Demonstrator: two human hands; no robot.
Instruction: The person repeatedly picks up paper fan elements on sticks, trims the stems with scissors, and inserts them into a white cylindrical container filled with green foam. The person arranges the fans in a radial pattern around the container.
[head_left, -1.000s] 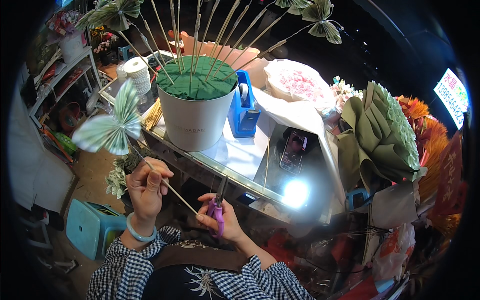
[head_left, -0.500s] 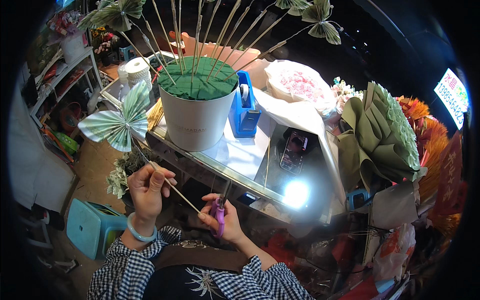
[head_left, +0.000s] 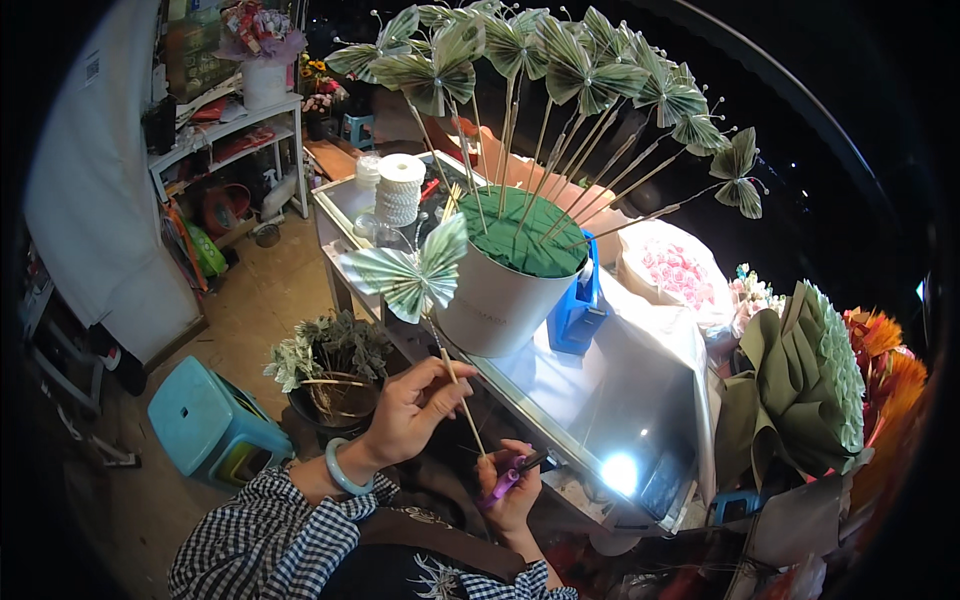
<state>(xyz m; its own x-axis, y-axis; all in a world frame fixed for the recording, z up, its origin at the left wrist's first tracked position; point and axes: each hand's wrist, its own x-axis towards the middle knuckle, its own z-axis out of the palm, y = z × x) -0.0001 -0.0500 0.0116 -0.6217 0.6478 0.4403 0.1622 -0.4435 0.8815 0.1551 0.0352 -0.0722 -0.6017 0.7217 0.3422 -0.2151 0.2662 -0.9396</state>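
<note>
My left hand (head_left: pixel 412 408) is closed in a pinch on a thin wooden stick (head_left: pixel 470 418). On the stick's upper end sits a pleated green paper butterfly (head_left: pixel 410 272), perhaps folded from banknotes. Lower right, my right hand (head_left: pixel 515 498) is wrapped round purple-handled scissors (head_left: pixel 503 484), and its fingertips meet the stick's lower end. Beyond both hands stands a white round bucket (head_left: pixel 490 315) filled with green foam (head_left: pixel 525 238). Several sticks rise from the foam in a fan, each topped by a similar paper butterfly (head_left: pixel 590 75).
A glass-topped counter (head_left: pixel 530 425) carries the bucket, a white spool (head_left: pixel 400 190), a blue tape dispenser (head_left: pixel 577 315) and a bright lamp (head_left: pixel 619 474). Wrapped bouquets (head_left: pixel 675 272) line the right. At left are a blue stool (head_left: pixel 205 415) and a potted grey-green plant (head_left: pixel 335 355).
My view has swung left and up, so the scene sits further right and lower and more butterflies show. Both hands keep their hold on the stick and scissors.
</note>
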